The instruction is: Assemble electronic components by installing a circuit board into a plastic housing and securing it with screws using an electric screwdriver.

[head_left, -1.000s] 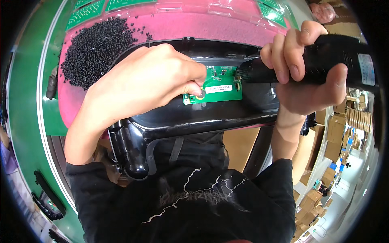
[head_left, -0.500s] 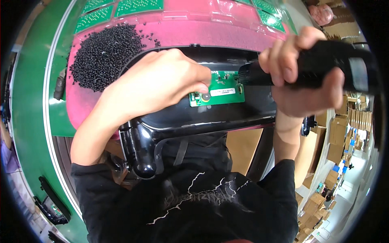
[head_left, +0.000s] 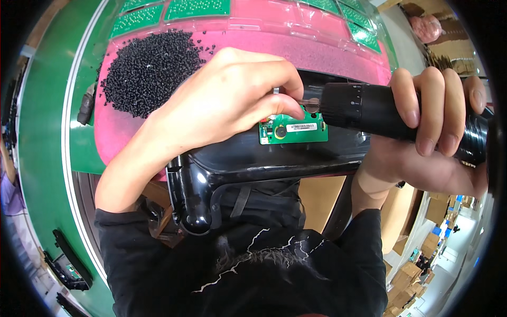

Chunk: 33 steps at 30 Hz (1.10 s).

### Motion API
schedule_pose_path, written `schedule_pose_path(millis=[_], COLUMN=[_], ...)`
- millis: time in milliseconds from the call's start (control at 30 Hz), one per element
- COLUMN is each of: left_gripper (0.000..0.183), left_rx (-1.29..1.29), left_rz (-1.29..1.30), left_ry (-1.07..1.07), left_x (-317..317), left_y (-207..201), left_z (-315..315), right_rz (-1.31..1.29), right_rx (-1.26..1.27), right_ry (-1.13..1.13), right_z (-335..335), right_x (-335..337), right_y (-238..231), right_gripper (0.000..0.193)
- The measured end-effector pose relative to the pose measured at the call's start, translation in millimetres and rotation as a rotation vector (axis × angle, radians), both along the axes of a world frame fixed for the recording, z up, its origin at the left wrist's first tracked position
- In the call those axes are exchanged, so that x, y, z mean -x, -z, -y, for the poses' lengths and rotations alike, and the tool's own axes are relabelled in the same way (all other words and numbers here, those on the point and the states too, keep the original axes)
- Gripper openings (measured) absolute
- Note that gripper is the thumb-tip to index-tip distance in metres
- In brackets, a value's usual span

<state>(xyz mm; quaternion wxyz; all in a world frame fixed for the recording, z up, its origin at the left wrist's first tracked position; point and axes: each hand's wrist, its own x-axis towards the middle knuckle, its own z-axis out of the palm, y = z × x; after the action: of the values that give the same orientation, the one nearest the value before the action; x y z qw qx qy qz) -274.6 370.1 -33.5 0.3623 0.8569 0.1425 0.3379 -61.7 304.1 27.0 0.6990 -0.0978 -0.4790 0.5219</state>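
1. At the upper left of the frame, the screws (head_left: 150, 71) lay heaped on the mat (head_left: 274, 53); a pink strip of it ran rightward between the tray (head_left: 253, 22) and the upper edge of the housing (head_left: 253, 158).
2. The left hand (head_left: 237, 92), left of centre, had shifted right from over the left part of the board (head_left: 301, 134) to the tip of the bit (head_left: 311, 103). Its thumb and forefinger were bent and drawn close together there; whether they held anything between them I could not tell.
3. The housing stretched across the middle, long axis roughly level, with its rounded arm reaching down at the lower left. Bare black floor gave room below the board.
4. The board lay flat inside the housing, right of centre, its long side near level. Its upper part was hidden by hand and driver.
5. The driver (head_left: 364, 108) was right of centre, nose over the board's upper right. It pointed left, its long axis sloping down toward the right; half a second earlier its rear end had sat higher. The bit now showed clear of the nose.
6. The right hand (head_left: 433, 127), at the right, had its fingers curled firmly round the driver's body, lower than before.
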Motion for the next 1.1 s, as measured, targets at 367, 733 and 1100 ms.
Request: schedule_pose_path(millis=[367,733,1100], left_gripper=[0.022,0.006,0.018], left_rx=[-0.337,-0.382,-0.241], left_rz=[-0.106,0.085,-0.056], left_ry=[-0.18,-0.449,-0.461], left_x=[1,-7,-12], left_y=[-3,-16,-10], left_z=[5,-5,6], right_rz=[0.072,0.166,0.239], right_rx=[0.141,0.0,0.31], right_ry=[0.199,-0.076,0.18], right_z=[5,-7,7], right_x=[19,12,29], right_y=[5,16,19], right_gripper=[0.051,0.063,0.061])
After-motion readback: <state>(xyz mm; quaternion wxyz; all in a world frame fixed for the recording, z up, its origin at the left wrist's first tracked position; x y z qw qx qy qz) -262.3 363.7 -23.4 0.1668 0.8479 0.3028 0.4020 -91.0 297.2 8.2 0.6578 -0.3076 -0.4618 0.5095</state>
